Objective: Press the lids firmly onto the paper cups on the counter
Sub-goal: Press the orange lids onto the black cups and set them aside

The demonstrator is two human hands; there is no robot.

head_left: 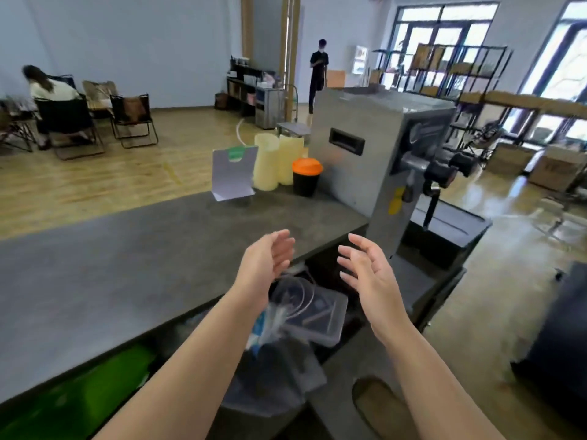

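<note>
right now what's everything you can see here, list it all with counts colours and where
counter: 1, dark grey, across the left and centre
cup with lid: 1, black with orange lid, far end of the counter
tall containers: 2, pale yellow, left of the cup
card stand: 1, white with green top, left of the containers
machine: 1, grey metal, at the counter's right end
clear plastic containers: several, below the counter edge, blurred
folding chairs: several, dark, far left
shelving: black, by the windows
other people: 2, one seated far left, one standing at the back
left hand: open, empty
right hand: open, empty
</note>
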